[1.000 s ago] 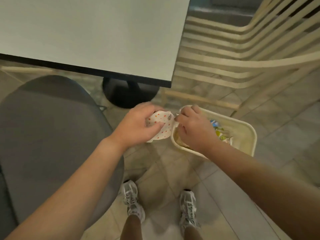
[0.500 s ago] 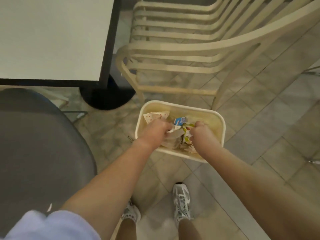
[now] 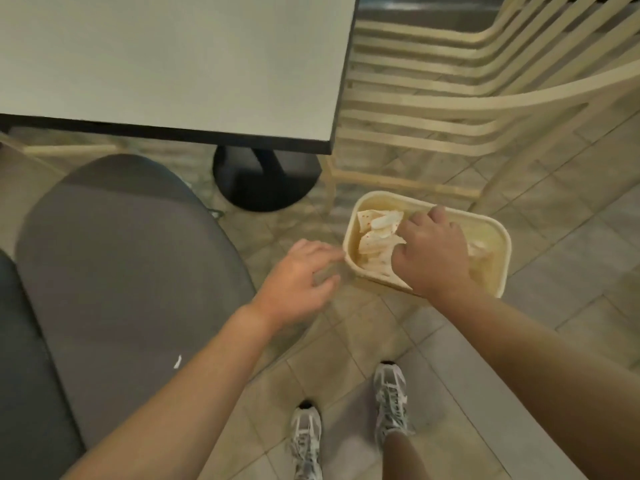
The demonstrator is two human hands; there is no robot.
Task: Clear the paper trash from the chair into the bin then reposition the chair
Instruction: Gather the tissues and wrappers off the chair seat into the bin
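The grey padded chair (image 3: 121,271) fills the left of the view, with one tiny white paper scrap (image 3: 177,361) on its seat. A cream bin (image 3: 498,258) stands on the floor to its right and holds crumpled dotted paper trash (image 3: 375,233). My right hand (image 3: 433,251) is down inside the bin, fingers curled onto the paper. My left hand (image 3: 298,278) hovers just outside the bin's left rim, fingers relaxed and holding nothing.
A white table (image 3: 173,64) with a black edge and a black round base (image 3: 266,181) stands ahead. Cream slatted chairs (image 3: 450,98) crowd the space behind the bin. My two shoes (image 3: 346,427) stand on the tiled floor below.
Both hands carried the dotted paper into the bin. My left hand has since let go and drawn back out to the left, while the right stays in the bin.
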